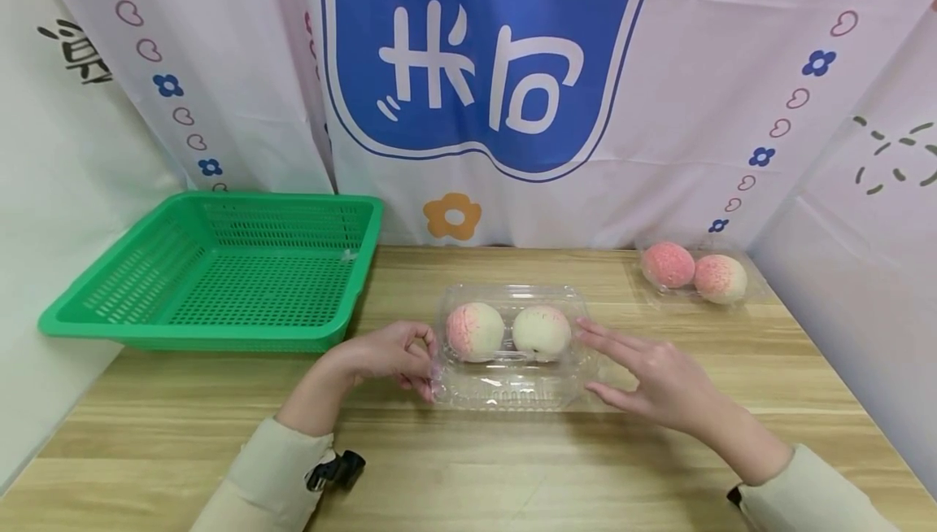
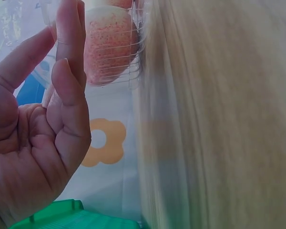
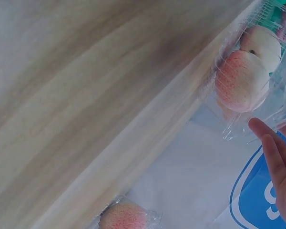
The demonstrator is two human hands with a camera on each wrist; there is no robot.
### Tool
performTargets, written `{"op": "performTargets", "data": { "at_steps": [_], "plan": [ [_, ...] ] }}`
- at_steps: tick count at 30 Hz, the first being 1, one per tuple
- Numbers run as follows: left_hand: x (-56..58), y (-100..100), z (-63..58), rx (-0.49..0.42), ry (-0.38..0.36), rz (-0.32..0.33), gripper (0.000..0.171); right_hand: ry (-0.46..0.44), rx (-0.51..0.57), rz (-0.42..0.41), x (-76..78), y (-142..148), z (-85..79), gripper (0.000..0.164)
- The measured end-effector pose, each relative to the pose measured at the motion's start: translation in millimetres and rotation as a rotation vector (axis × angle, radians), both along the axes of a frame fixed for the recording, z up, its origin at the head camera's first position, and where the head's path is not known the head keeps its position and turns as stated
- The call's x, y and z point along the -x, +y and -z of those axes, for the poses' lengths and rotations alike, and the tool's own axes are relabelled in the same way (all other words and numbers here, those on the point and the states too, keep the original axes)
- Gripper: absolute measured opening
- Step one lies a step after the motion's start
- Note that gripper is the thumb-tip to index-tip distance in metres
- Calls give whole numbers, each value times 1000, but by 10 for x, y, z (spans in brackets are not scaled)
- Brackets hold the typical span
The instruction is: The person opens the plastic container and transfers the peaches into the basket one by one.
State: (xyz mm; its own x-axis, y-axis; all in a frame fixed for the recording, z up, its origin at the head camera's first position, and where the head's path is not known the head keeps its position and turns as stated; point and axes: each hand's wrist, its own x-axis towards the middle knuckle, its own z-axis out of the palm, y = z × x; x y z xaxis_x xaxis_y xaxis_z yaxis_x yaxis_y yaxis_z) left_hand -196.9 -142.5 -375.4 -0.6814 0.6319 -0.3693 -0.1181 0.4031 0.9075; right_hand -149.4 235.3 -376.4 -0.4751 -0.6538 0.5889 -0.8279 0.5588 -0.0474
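A clear plastic clamshell box (image 1: 512, 394) sits in the middle of the wooden table. Inside it, side by side, are two toy peaches: a pink-and-cream one (image 1: 474, 332) on the left and a paler one (image 1: 542, 333) on the right. My left hand (image 1: 395, 359) pinches the box's left edge between thumb and bent fingers. At the opposite side, my right hand (image 1: 651, 373) has its fingers extended, fingertips right at the box's right edge. The right wrist view shows those straight fingers (image 3: 275, 155) beside the plastic.
At the left rear stands a green plastic basket (image 1: 198, 335) with perforated walls. Another clear box (image 1: 754, 280) with two peaches, one pink (image 1: 668, 264) and one pink-and-cream (image 1: 721, 279), lies at the back right. A printed white cloth (image 1: 542, 215) hangs behind the table (image 1: 468, 475).
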Motion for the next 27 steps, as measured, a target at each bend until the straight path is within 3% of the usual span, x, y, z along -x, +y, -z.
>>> {"op": "performTargets", "data": {
  "at_steps": [7, 17, 27],
  "plan": [
    [14, -8, 27, -33, -16, -1, 19, -83, -1, 42, 20, 37, -53, 55],
    [27, -10, 41, -51, -35, 3, 18, -120, 115, -16, 109, 42, -201, 53],
    [59, -24, 55, -39, -35, 16, 19, -300, 149, 34, 191, 53, -309, 57]
  ]
}}
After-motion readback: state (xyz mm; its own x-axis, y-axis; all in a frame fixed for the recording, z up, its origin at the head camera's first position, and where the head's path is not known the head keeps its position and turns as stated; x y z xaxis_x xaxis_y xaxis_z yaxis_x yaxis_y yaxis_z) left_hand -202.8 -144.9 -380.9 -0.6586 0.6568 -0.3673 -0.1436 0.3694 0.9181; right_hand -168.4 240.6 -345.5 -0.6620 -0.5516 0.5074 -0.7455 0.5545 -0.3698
